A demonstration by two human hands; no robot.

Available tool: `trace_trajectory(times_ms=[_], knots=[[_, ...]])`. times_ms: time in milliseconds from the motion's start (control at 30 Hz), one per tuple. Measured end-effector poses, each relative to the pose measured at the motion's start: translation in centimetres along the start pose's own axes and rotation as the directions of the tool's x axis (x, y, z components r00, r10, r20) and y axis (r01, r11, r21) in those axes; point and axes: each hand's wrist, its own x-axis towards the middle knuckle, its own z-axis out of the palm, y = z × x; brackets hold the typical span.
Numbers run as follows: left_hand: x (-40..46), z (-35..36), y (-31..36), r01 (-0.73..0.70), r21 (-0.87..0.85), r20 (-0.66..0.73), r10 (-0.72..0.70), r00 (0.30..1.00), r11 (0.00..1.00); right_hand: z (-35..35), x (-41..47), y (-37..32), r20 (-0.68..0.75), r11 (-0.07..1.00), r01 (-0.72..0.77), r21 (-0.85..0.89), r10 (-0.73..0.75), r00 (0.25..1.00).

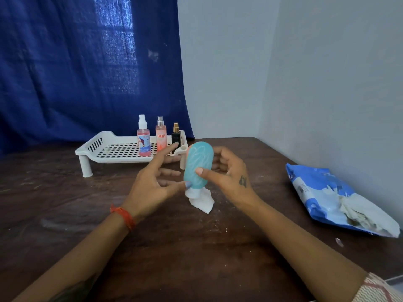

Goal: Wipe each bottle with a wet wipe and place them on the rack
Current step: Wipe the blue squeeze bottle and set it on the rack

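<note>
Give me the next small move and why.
Probably run the wipe up the teal bottle: it hangs bunched at the bottle's lower end, the left hand and right hand hold the bottle upside down, and the rack holds three bottles already.

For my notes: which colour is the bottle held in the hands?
Turquoise bottle with faint pale streaks and a white cap, seen in the head view.
</note>
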Motion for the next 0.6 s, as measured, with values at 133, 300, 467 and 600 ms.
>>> trace_trajectory(times_ms=[133, 300, 467, 600], knots=[[0.1, 0.1, -0.2, 0.017, -0.027, 0.064, -0.015, 0.998, 0.999, 1.0, -0.3, 0.0, 0.089, 0.999, -0.032, 0.032, 0.029, 0.996], [0.0, 0.3, -0.8, 0.018, -0.014, 0.130, -0.016, 0.991, 1.000, 1.4, -0.6, 0.4, 0.178, 0.996, -0.088, -0.021, 0.090, 0.980], [0.2, 0.1, -1.2, 0.032, -0.044, 0.074, -0.028, 0.997, 0.999, 0.5, 0.0, 0.3, 0.085, 0.984, -0.175, -0.019, 0.176, 0.981], [0.2, 0.0, -1.3, 0.042, -0.025, 0.076, -0.040, 0.996, 0.999, -0.8, 0.5, 0.0, 0.225, 0.944, -0.278, -0.180, 0.315, 0.922]])
